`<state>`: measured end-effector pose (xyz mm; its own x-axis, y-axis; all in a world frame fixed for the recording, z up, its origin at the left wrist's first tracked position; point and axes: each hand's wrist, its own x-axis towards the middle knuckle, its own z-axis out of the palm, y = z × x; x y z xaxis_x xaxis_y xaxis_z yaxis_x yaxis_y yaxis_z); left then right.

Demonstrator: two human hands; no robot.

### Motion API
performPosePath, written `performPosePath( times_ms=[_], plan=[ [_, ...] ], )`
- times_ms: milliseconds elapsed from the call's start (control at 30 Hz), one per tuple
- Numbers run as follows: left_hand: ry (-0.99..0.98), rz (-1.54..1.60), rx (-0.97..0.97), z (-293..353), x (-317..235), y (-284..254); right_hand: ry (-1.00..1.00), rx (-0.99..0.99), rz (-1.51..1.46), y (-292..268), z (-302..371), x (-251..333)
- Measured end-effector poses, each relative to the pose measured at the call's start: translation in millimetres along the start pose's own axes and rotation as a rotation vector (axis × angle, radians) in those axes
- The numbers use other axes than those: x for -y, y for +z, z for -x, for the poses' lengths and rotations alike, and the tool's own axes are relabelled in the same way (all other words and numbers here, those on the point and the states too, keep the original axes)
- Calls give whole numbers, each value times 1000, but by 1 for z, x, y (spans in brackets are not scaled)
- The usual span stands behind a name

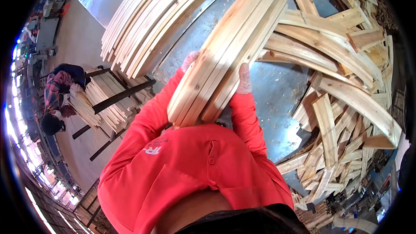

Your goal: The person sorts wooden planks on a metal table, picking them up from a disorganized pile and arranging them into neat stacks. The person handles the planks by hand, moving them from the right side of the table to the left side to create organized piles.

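Observation:
A bundle of several long, pale wooden boards (223,52) lies slantwise in front of my chest, its near ends close to my red jacket. My left hand (190,60), in a thin whitish glove, presses on the bundle's left side, its fingers partly hidden by the wood. On the opposite side my right hand (245,79), gloved alike, grips the boards with the thumb pointing up along the edge. The boards lie side by side, with their far ends uneven. Below them is a shiny metal tabletop (274,89).
To the left, a neat stack of boards (156,21) sits on the table. A heap of loose wood pieces (342,117) covers the right side. Farther left, a person in a plaid shirt (58,89) bends over a dark rack (123,96) holding more boards.

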<state>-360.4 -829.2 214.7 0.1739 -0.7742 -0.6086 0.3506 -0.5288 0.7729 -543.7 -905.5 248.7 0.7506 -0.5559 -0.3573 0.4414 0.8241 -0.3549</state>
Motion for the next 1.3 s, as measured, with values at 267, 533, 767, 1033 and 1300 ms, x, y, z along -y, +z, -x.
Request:
performPosePath(
  times_ms=[267,533,767,1033,1300],
  plan=[
    [-414,-895,-202,25,3,-55,-176,-335,853,-77,-73,-84],
    [255,-1351,-1305,66,-140,-315,310,-314,1428,41,-124,-99],
    [-345,-1164,-785,-105,-92,-547,462,-336,1615,73,-177,-135],
    [-216,-1355,-614,-148,-132,-649,286,-237,1691,138,-261,-225],
    [379,-943,-880,-99,-198,-627,29,-78,2009,195,-150,-26]
  ],
)
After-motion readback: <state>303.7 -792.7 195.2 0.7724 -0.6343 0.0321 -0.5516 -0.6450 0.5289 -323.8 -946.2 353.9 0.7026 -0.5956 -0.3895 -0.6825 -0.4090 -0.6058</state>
